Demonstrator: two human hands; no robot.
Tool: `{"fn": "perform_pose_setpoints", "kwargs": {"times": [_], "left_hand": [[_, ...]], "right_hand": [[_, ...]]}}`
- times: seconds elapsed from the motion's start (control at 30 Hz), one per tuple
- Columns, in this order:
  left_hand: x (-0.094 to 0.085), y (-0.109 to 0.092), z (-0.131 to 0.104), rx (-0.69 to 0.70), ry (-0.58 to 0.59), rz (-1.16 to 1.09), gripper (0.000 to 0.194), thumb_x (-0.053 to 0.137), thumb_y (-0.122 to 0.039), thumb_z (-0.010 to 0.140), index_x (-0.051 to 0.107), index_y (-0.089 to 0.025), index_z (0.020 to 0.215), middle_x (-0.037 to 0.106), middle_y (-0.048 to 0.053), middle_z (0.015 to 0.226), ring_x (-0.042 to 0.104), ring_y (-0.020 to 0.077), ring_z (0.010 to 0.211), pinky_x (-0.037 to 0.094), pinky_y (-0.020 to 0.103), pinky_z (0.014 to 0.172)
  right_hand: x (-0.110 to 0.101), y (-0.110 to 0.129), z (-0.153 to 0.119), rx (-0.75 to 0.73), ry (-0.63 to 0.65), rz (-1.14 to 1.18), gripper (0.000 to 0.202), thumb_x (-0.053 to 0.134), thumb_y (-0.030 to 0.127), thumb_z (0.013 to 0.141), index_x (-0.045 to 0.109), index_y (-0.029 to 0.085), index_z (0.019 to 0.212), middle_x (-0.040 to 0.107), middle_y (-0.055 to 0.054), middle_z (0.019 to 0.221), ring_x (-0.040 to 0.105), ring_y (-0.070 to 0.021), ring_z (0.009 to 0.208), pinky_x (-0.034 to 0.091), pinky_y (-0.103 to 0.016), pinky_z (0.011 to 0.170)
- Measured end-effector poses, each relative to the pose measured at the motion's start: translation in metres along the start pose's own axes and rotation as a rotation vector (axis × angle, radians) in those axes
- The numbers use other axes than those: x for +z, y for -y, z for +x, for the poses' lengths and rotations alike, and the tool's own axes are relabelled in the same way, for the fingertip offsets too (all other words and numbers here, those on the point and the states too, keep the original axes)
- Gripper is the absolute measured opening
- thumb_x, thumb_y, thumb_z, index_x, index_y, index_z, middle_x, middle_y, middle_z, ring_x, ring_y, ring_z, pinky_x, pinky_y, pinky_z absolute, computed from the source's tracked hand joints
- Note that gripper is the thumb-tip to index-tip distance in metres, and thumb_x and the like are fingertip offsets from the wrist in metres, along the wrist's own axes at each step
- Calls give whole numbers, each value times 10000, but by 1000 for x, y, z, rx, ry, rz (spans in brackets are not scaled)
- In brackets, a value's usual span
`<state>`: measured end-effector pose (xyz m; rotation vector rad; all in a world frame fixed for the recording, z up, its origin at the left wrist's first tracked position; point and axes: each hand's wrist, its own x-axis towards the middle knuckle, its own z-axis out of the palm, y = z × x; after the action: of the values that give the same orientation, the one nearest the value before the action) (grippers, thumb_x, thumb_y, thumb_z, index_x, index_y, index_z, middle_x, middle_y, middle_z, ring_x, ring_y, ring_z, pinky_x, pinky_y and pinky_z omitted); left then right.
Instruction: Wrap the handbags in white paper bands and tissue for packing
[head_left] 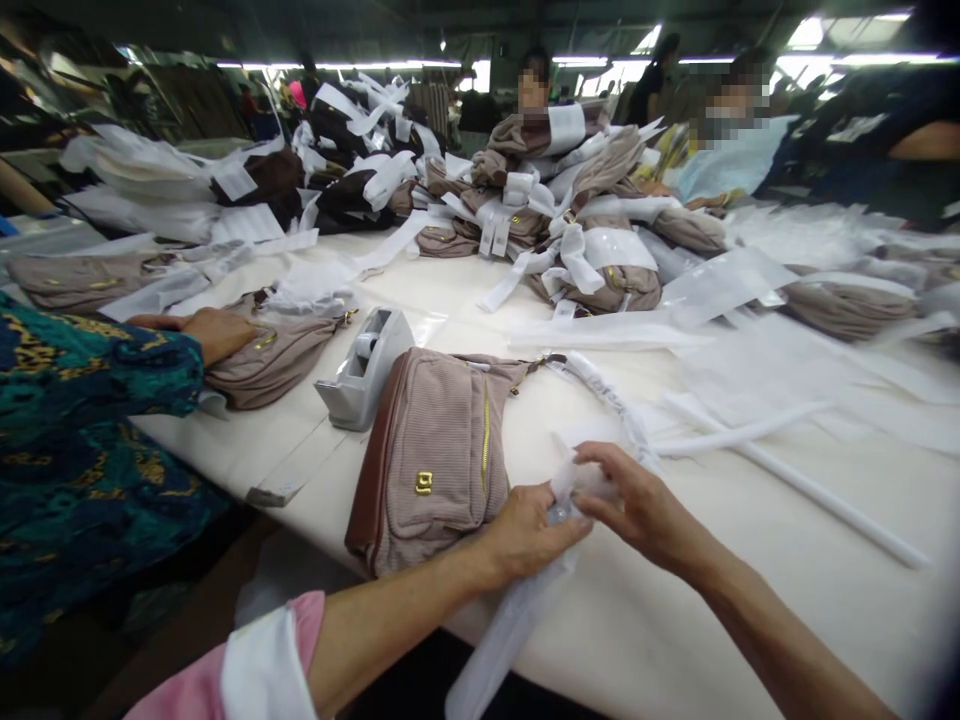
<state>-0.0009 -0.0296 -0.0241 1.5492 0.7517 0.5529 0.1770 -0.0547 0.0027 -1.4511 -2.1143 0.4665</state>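
Observation:
A taupe corduroy handbag [442, 450] lies on the table in front of me, with brown trim, a gold emblem and a yellow zip. Its strap [611, 395], partly covered in clear and white wrapping, curves from a metal clasp round to my hands. My left hand [532, 530] is closed on a translucent white wrapping sheet [506, 630], whose long end hangs over the table edge. Just right of it, my right hand [634, 500] holds the same sheet between bent fingers and thumb. The strap inside the sheet is hidden there.
A grey tape dispenser [367, 365] stands left of the bag. Beyond it, a co-worker's hand [217, 335] rests on another taupe bag [281, 360]. Wrapped bags [615, 260] are heaped at the back. White rolled tubes [832, 495] and loose sheets [810, 370] lie to the right.

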Motion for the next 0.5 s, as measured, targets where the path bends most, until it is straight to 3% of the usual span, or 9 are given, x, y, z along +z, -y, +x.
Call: {"fn": "perform_pose_setpoints", "kwargs": {"times": [0.07, 0.13, 0.23, 0.3, 0.43, 0.5], "left_hand": [[1, 5, 1, -42, 47, -130, 358, 569, -369, 766, 619, -104, 1002, 542, 7, 733, 457, 115, 644, 345, 202, 583], [0, 8, 3, -82, 88, -260, 394, 578, -369, 757, 601, -111, 1055, 572, 23, 803, 495, 133, 697, 372, 209, 616], [-2, 8, 5, -157, 72, -350, 397, 612, -365, 723, 609, -101, 1019, 578, 25, 805, 500, 124, 679, 382, 206, 608], [-2, 7, 6, -177, 62, -358, 370, 625, -359, 712, 617, -94, 970, 562, 12, 764, 471, 98, 626, 366, 192, 574], [-2, 4, 6, -114, 82, -301, 335, 603, -357, 744, 609, -92, 948, 516, -10, 711, 421, 74, 589, 330, 177, 539], [0, 2, 4, -69, 62, -230, 309, 587, -340, 757, 605, -91, 939, 504, -13, 703, 416, 78, 601, 328, 179, 543]], "right_hand": [[-14, 1, 3, 62, 27, 45, 652, 567, 286, 794, 254, 226, 1363, 507, -102, 1220, 564, -185, 953, 505, -290, 726], [-33, 3, 0, 85, 24, 36, 776, 608, 340, 770, 171, 250, 1404, 493, -97, 1256, 554, -196, 992, 502, -303, 759], [-51, 8, -16, 102, -210, -126, 542, 606, 337, 783, 418, 268, 1286, 576, -58, 1109, 569, -183, 918, 492, -303, 769], [-49, 11, -26, 20, -299, -199, 322, 569, 262, 817, 551, 252, 1138, 602, -45, 997, 570, -165, 848, 482, -286, 737], [-21, 16, -24, -252, -149, -289, 256, 510, 163, 849, 582, 219, 1087, 632, -53, 946, 537, -170, 811, 421, -328, 733], [-9, 17, -12, -265, -45, -323, 172, 491, 191, 861, 628, 216, 961, 638, -42, 850, 517, -174, 757, 387, -344, 705]]}}
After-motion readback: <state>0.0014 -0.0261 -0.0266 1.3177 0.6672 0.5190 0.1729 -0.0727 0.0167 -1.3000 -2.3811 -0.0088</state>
